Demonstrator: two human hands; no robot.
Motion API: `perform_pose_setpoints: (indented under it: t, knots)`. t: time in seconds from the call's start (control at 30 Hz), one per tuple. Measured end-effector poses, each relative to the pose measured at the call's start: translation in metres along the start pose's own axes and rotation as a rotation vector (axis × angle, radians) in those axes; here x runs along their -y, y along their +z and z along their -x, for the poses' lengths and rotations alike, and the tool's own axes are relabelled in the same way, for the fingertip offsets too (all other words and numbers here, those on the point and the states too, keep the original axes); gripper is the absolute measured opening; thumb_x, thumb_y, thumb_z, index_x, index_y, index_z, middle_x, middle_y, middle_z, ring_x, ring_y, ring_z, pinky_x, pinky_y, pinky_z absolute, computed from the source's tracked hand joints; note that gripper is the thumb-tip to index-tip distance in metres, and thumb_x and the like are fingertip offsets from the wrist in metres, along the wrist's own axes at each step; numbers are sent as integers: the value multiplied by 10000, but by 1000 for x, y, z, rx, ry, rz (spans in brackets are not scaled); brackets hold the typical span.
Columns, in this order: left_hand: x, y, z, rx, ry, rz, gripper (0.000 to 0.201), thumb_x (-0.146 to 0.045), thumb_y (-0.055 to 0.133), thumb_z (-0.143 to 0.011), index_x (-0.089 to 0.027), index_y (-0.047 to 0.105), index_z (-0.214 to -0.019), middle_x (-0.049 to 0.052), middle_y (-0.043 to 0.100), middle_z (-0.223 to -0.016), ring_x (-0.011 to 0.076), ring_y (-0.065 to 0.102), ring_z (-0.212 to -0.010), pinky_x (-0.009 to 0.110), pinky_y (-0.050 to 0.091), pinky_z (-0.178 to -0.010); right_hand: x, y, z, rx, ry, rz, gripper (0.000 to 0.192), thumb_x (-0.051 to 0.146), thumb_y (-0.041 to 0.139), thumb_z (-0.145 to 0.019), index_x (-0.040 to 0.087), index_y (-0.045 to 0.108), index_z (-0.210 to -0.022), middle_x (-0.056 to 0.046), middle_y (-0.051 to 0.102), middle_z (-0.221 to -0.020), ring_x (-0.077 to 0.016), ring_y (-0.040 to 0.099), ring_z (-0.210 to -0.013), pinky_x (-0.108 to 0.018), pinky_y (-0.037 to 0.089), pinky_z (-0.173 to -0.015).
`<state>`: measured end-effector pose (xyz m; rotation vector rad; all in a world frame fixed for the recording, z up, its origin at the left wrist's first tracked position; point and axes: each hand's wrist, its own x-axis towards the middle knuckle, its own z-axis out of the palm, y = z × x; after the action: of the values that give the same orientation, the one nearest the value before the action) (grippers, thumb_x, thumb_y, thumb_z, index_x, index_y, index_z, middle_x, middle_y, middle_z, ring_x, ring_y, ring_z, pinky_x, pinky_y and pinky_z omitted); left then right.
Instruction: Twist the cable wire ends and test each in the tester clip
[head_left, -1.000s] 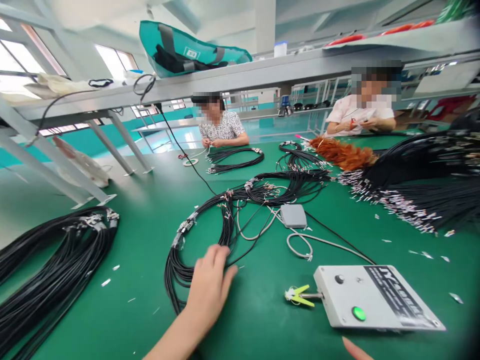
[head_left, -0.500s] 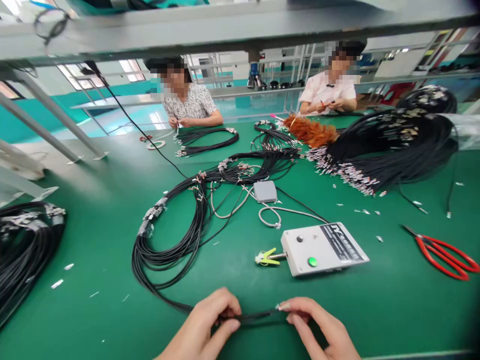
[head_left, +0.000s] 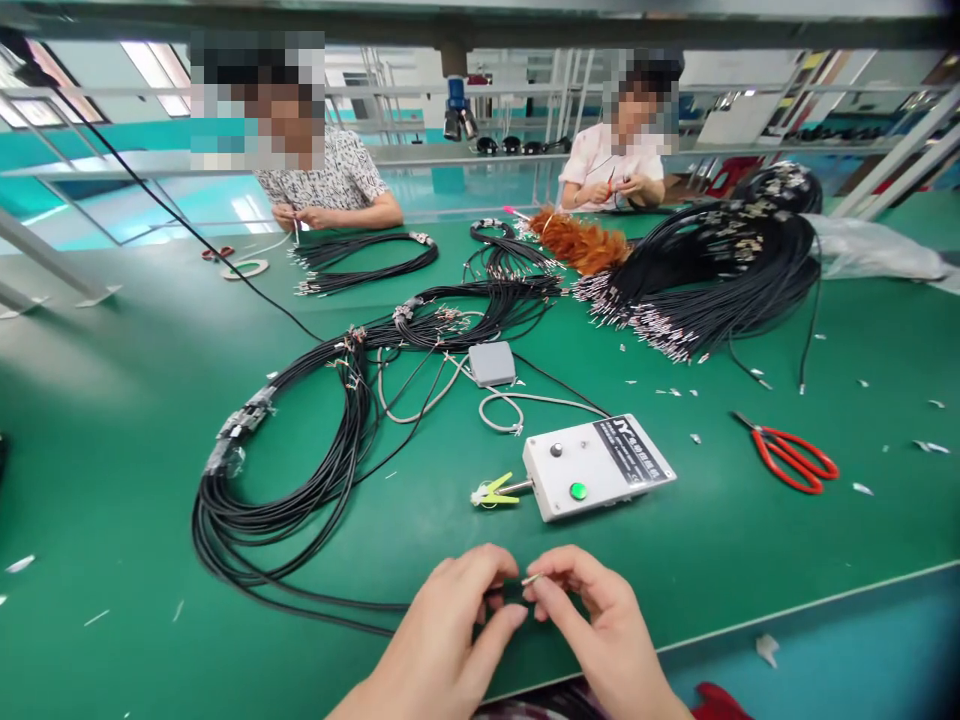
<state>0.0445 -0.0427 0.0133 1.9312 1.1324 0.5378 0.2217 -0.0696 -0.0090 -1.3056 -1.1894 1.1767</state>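
My left hand [head_left: 461,620] is closed around a black cable [head_left: 330,600] near the front of the green table. Thumb and fingers of my right hand [head_left: 589,615] pinch the pale stripped cable end [head_left: 531,579], close beside the left fingertips. Leftward, the held cable runs into a looped bundle of black cables [head_left: 277,510] bound with clear tape. Just beyond my hands stands a white box-shaped machine [head_left: 600,468] with a green button and a knob. A yellow-green winged tip [head_left: 495,492] sticks out of its left side.
Red-handled scissors [head_left: 795,458] lie to the right, among white scraps. A grey pedal-like block [head_left: 492,364] with a grey cord sits behind the machine. A large black cable heap [head_left: 720,290] is at the back right. Two people [head_left: 330,180] work across the green table [head_left: 135,420].
My right hand has moved in toward my left, and the cable end is now pinched close to the left fingers. The view has shifted rightward, showing the table's front edge.
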Motion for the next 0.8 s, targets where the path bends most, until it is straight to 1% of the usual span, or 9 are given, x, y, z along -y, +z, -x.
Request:
perform_pose_setpoints:
  t: [0.07, 0.13, 0.23, 0.3, 0.47, 0.57, 0.63, 0.73, 0.8]
  knots:
    - [-6, 4, -7, 2, -24, 103, 140, -237, 464, -930, -218, 571, -843, 15, 640, -768, 163, 578, -682, 249, 456, -641, 1, -1, -1, 10, -7, 1, 253, 424, 646, -863, 176, 688, -831, -32, 688, -687, -151, 643, -614, -248, 538, -628]
    - [-8, 5, -11, -17, -98, 210, 188, -244, 465, -927, -207, 578, -782, 2, 621, -672, 149, 561, -618, 233, 435, -592, 1, -3, -1, 24, 33, -37, 257, 426, 637, -869, 175, 686, -868, -39, 697, -714, -146, 639, -622, -249, 535, -638]
    - [-8, 4, -11, -44, -209, 333, 144, -264, 520, -898, -196, 611, -809, -12, 612, -605, 131, 532, -531, 217, 414, -522, 2, -4, -3, 25, 104, -105, 285, 453, 646, -856, 173, 685, -893, -45, 701, -744, -140, 628, -636, -250, 525, -644]
    - [-9, 3, -10, -60, -242, 372, 131, -266, 538, -888, -189, 618, -818, -13, 613, -600, 120, 512, -495, 210, 404, -491, 5, -1, -6, 22, 129, -137, 309, 476, 669, -830, 171, 687, -878, -39, 685, -734, -135, 609, -631, -249, 511, -634]
    - [-13, 3, -10, -81, -238, 397, 133, -251, 557, -878, -183, 613, -778, -6, 627, -618, 128, 551, -551, 216, 442, -554, 11, 12, -15, 52, 210, -321, 339, 495, 745, -751, 168, 682, -819, -2, 624, -668, -97, 530, -553, -226, 449, -567]
    - [-13, 4, -9, -128, -223, 422, 126, -251, 566, -870, -184, 614, -775, 3, 646, -651, 138, 572, -591, 220, 457, -578, 10, 21, -17, 34, 303, -505, 312, 451, 782, -724, 161, 669, -745, 29, 568, -605, -54, 431, -494, -193, 350, -516]
    - [-11, 5, -8, -172, -228, 456, 124, -262, 571, -868, -186, 612, -780, 1, 639, -658, 137, 571, -593, 219, 461, -574, 6, 26, -15, 14, 377, -639, 292, 419, 806, -704, 158, 675, -734, 50, 514, -569, -39, 371, -483, -187, 293, -503]
    - [-7, 9, -5, -211, -240, 529, 130, -279, 577, -873, -187, 609, -787, -9, 620, -650, 132, 570, -600, 212, 461, -575, 1, 33, -10, 2, 454, -767, 290, 404, 831, -679, 157, 699, -754, 57, 482, -563, -36, 341, -495, -188, 269, -512]
    - [-6, 10, -5, -221, -249, 568, 131, -284, 579, -877, -186, 609, -795, -15, 611, -642, 128, 567, -599, 206, 453, -565, -2, 34, -7, -2, 465, -763, 304, 417, 841, -668, 157, 711, -755, 54, 488, -565, -39, 343, -505, -191, 270, -521]
